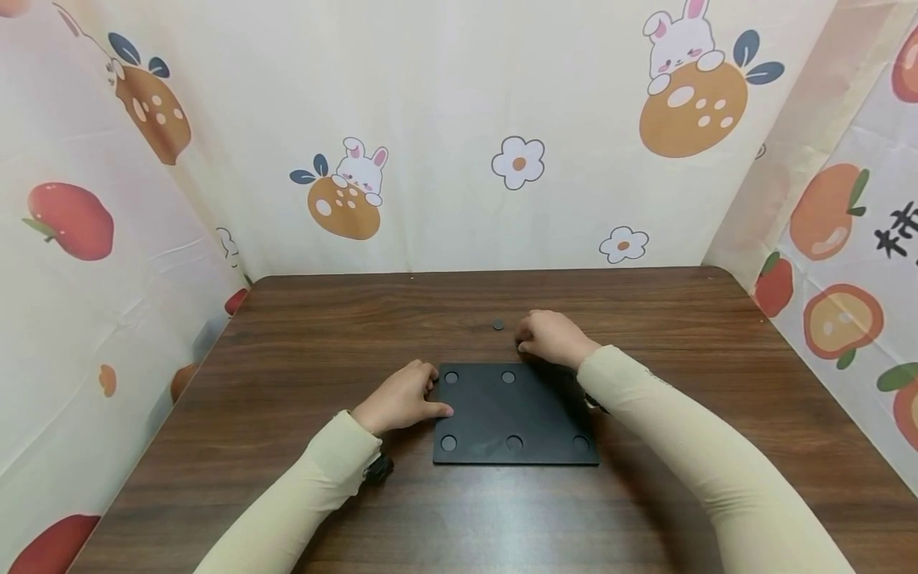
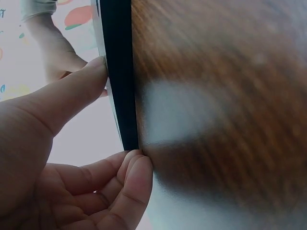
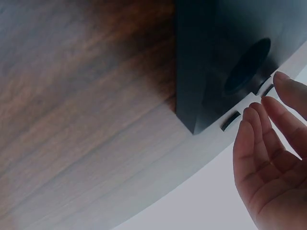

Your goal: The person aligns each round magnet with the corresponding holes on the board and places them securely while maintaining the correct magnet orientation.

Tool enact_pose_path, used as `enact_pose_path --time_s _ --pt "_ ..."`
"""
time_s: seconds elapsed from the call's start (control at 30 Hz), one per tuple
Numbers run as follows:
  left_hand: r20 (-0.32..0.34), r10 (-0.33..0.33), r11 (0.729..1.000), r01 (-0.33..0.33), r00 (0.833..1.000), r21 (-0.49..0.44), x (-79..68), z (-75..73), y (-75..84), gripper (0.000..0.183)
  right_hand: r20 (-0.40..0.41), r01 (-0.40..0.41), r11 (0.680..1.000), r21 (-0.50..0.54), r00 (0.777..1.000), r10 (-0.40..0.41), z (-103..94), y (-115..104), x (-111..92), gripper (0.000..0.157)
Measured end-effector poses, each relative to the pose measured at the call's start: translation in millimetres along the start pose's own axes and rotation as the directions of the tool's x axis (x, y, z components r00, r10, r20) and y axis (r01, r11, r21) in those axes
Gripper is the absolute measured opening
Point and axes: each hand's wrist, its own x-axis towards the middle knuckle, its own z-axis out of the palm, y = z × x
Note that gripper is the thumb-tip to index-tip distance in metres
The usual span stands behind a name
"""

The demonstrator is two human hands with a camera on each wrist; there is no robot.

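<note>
A flat black board [image 1: 527,410] with round recesses lies on the wooden table. My left hand [image 1: 405,399] grips its left side, thumb on the top face and curled fingers at the edge near the far corner; in the left wrist view the thumb [image 2: 86,79] rests against the board [image 2: 120,72]. Beyond the board's far edge, my right hand [image 1: 552,336] pinches a small black disc [image 3: 268,90] between thumb and index finger. Another small black disc [image 1: 498,324] lies on the table left of the right hand. My right forearm covers the board's far right corner.
The brown table [image 1: 344,319] runs back to a patterned curtain [image 1: 445,199], with more curtain at both sides. In the right wrist view a loose disc [image 3: 231,120] lies just past the board's corner, close to the right fingertips.
</note>
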Motion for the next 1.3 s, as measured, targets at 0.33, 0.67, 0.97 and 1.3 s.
enact_pose_path --time_s 0.33,0.67,0.97,1.3 --pt "-0.002 0.009 1.000 -0.009 1.000 0.007 0.7 0.3 -0.9 0.055 -0.013 0.008 1.000 -0.026 1.000 -0.008 5.2 1.4 2.5 0.017" --pt "-0.004 0.014 1.000 -0.014 1.000 0.010 0.7 0.5 -1.2 0.055 -0.024 -0.027 1.000 -0.016 0.999 0.027 7.0 1.5 4.1 0.013" --pt "-0.002 0.014 1.000 -0.014 1.000 0.009 0.7 0.4 -1.1 0.055 -0.026 -0.065 0.997 -0.036 0.998 0.064 7.6 2.9 5.6 0.014" --pt "0.006 0.009 1.000 -0.009 1.000 0.006 1.4 0.3 -1.6 0.056 -0.011 -0.044 0.998 -0.035 0.999 0.044 2.9 1.7 2.8 0.013"
